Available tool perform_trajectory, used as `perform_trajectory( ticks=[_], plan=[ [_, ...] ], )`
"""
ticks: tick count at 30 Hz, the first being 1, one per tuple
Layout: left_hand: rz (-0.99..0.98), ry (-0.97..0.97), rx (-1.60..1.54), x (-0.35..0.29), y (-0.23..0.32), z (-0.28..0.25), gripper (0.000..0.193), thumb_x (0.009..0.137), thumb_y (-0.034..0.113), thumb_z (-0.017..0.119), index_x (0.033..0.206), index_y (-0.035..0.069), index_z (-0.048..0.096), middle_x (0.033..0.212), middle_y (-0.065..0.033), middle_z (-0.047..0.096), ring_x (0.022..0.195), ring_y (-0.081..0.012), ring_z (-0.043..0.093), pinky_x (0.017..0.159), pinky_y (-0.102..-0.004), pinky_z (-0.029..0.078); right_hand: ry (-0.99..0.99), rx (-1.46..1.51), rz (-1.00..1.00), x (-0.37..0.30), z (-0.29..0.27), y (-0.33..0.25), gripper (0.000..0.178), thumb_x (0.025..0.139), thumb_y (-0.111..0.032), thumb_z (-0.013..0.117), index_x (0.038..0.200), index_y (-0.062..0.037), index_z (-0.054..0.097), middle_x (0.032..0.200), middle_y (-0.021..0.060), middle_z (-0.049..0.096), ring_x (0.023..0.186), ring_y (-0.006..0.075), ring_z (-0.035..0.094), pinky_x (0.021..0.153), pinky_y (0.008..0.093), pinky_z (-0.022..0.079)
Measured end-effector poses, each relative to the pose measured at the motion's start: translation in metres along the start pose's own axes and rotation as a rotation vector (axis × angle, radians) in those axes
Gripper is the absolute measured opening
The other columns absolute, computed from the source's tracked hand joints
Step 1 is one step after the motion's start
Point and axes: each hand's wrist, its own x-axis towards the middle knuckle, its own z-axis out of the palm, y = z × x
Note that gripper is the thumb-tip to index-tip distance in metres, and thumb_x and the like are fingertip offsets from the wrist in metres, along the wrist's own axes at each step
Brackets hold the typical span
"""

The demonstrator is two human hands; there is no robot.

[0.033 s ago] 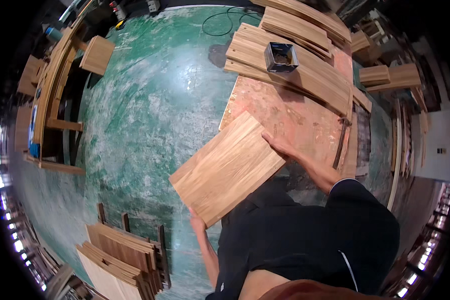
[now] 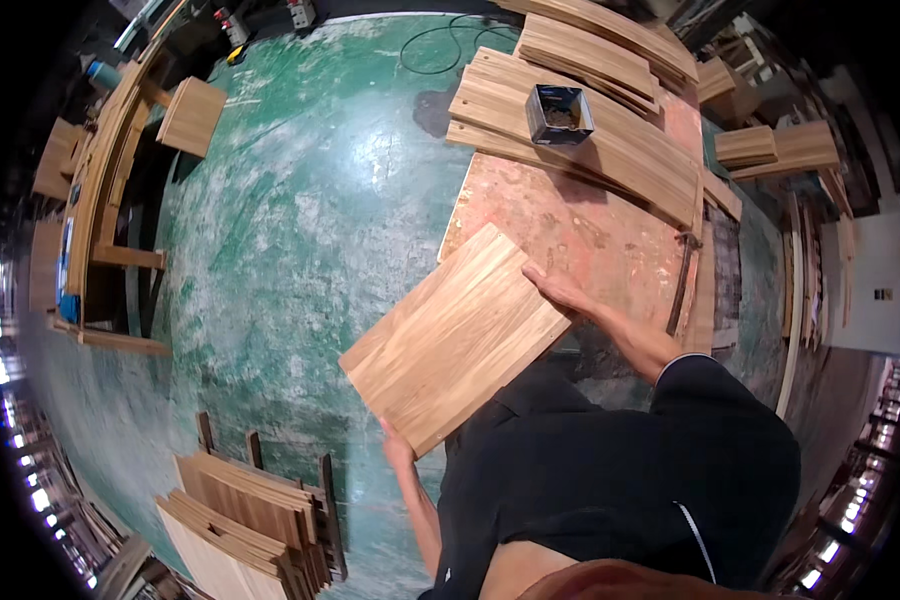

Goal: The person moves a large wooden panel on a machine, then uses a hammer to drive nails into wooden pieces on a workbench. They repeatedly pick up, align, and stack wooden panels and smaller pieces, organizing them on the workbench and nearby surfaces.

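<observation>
Between my two hands I hold a rectangular wooden board, tilted with its far corner overlapping the near-left edge of the workbench. My right hand grips its right edge near the far end. My left hand has hold of the near-left corner, its fingers partly hidden by the wood. Ahead on the reddish bench top lie several long wooden planks. On top of them stands an open dark box with small brownish pieces inside, too small to name.
A hammer lies along the bench's right side. Stacked wooden panels lean against upright posts at lower left. A wooden frame table stands at far left on the green floor. A cable loops across the floor at the top.
Almost nothing differs. The surroundings have shifted very slightly in the picture, while the board stays in both hands.
</observation>
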Motion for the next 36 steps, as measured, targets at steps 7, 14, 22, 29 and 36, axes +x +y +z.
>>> perform_trajectory(
  ticks=[7,14,22,29,36],
  plan=[
    [0.208,-0.018,0.052,0.031,0.045,-0.043,0.095,0.094,0.072,0.022,0.101,-0.012,0.067,0.102,-0.0364,0.063,0.104,-0.0498,0.059,0.088,-0.0522,0.044,0.131,0.097,-0.063,-0.006,0.031,0.035,0.088,0.086,-0.074,0.044,0.117,0.0055,0.064,0.113,0.0301,0.064,0.110,0.0425,0.061,0.095,0.0440,0.046],
    [0.366,-0.155,0.422,0.061,0.195,-0.011,0.093,0.092,0.073,0.025,0.104,-0.009,0.067,0.105,-0.0341,0.063,0.104,-0.0484,0.060,0.090,-0.0527,0.045,0.312,0.196,-0.007,0.005,0.022,0.116,0.076,0.096,-0.062,0.034,0.130,0.0032,0.056,0.123,0.0281,0.061,0.120,0.0446,0.053,0.103,0.0421,0.039],
    [0.740,-0.433,0.603,0.048,0.318,0.097,0.075,0.098,0.061,0.025,0.107,0.000,0.068,0.103,-0.0276,0.066,0.097,-0.0440,0.064,0.085,-0.0526,0.048,0.447,0.275,0.031,0.050,-0.053,0.210,0.065,0.103,-0.050,0.032,0.142,0.0008,0.044,0.141,0.0175,0.049,0.133,0.0301,0.042,0.113,0.0375,0.029],
    [0.629,-0.421,0.544,0.017,0.371,0.117,0.063,0.091,0.059,0.048,0.110,0.003,0.070,0.111,-0.0256,0.067,0.105,-0.0428,0.063,0.088,-0.0515,0.050,0.478,-0.029,0.054,0.119,-0.076,0.278,0.055,0.099,-0.045,0.043,0.119,0.0021,0.061,0.121,0.0253,0.060,0.115,0.0360,0.057,0.098,0.0422,0.043],
    [0.782,-0.022,0.215,0.166,0.258,0.083,0.035,0.080,0.013,0.055,0.111,0.004,0.066,0.105,-0.0237,0.067,0.100,-0.0411,0.063,0.086,-0.0483,0.051,0.821,-0.436,0.066,0.108,-0.037,0.175,0.035,0.088,-0.026,0.057,0.100,0.0041,0.069,0.100,0.0282,0.067,0.098,0.0425,0.064,0.087,0.0512,0.049]
  ],
)
